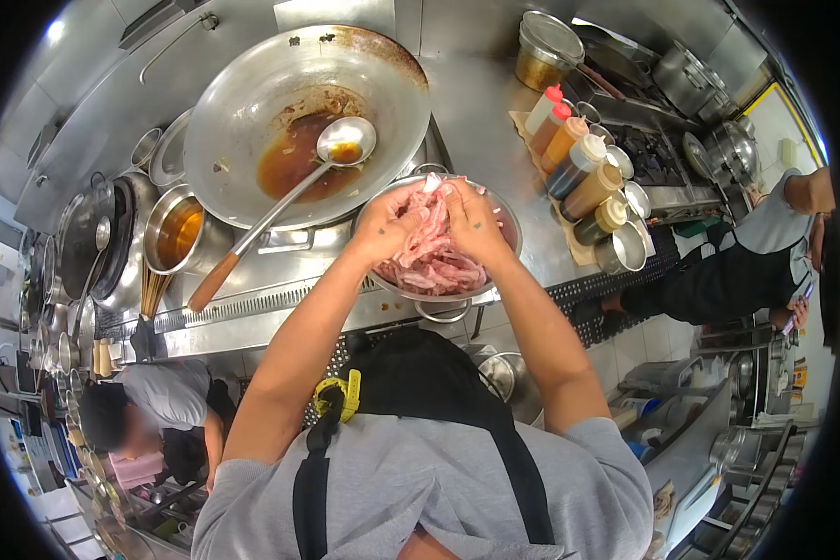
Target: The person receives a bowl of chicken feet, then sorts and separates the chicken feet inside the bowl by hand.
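Strips of raw meat [434, 252] fill a metal bowl [511, 238] at the counter's front edge. My left hand [387, 222] is closed on the meat from the left side. From the right, my right hand [474, 222] grips the same heap, and pale pink strips show between both hands. Just behind and left of the bowl sits a large wok [224, 121] with brown liquid [299, 154] in its bottom. A ladle [345, 140] with a wooden handle rests in the wok, its handle reaching over the front rim.
Several squeeze bottles [579, 163] stand at the right beside small metal cups [621, 247]. A pot of amber liquid [177, 229] is left of the wok. One person [163, 411] bends at lower left; another person [751, 252] stands at right.
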Available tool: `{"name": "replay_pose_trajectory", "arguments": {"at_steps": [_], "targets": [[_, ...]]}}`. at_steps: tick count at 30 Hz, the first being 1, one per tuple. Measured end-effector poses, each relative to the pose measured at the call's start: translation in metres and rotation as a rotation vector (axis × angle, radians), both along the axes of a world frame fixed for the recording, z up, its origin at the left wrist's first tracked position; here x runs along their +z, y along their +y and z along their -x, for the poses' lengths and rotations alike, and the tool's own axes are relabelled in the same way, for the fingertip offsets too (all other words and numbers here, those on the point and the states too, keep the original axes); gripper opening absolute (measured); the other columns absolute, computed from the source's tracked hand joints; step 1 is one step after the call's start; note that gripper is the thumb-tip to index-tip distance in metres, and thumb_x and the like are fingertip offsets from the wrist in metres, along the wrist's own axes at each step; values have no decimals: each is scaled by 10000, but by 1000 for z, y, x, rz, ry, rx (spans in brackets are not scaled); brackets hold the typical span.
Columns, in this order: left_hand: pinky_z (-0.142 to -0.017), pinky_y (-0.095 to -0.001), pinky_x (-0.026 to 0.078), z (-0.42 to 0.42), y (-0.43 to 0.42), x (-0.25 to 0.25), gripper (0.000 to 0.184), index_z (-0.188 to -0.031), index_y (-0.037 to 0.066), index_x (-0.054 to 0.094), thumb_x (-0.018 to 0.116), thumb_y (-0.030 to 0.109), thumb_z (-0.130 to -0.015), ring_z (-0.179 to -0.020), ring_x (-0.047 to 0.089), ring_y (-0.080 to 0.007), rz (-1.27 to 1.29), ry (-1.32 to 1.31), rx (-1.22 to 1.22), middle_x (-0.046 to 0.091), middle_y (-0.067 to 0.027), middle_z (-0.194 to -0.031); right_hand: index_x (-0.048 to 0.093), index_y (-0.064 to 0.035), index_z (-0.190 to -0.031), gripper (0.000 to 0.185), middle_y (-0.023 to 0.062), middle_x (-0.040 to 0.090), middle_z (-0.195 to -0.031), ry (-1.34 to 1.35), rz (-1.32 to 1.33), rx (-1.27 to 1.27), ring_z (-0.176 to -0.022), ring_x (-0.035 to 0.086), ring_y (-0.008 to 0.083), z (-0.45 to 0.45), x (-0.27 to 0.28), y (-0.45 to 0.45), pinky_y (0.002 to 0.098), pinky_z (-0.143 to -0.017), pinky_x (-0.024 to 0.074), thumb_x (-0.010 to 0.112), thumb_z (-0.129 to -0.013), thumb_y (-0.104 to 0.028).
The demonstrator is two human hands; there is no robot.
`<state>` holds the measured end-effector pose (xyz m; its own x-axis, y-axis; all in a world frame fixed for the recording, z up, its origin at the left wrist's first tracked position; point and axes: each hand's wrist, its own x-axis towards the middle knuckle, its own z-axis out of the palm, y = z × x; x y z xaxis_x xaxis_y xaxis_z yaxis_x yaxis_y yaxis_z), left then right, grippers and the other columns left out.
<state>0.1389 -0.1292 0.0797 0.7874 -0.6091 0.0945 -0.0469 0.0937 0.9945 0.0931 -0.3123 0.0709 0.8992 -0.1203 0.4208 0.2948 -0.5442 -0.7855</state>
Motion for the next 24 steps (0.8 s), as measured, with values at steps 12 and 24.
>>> {"name": "replay_pose_trajectory", "arguments": {"at_steps": [12, 24], "targets": [[-995, -315, 496, -18, 11, -35, 582, -1468, -33, 467, 673, 142, -953, -1190, 617, -201, -315, -199, 170, 649, -179, -1299, 659, -33, -1138, 268, 140, 712, -1015, 57, 28, -14, -966, 671, 271, 5, -4, -26, 369, -896, 503, 496, -1056, -230], [-833, -285, 551, -13, -7, -26, 330, -1285, -1, 600, 640, 85, -968, -969, 661, -131, -157, 99, -103, 683, -61, -1126, 536, -21, -1392, 449, 119, 661, -1228, 133, -306, 180, -1113, 623, 201, 2, -3, -17, 337, -966, 499, 633, -987, -189]]}}
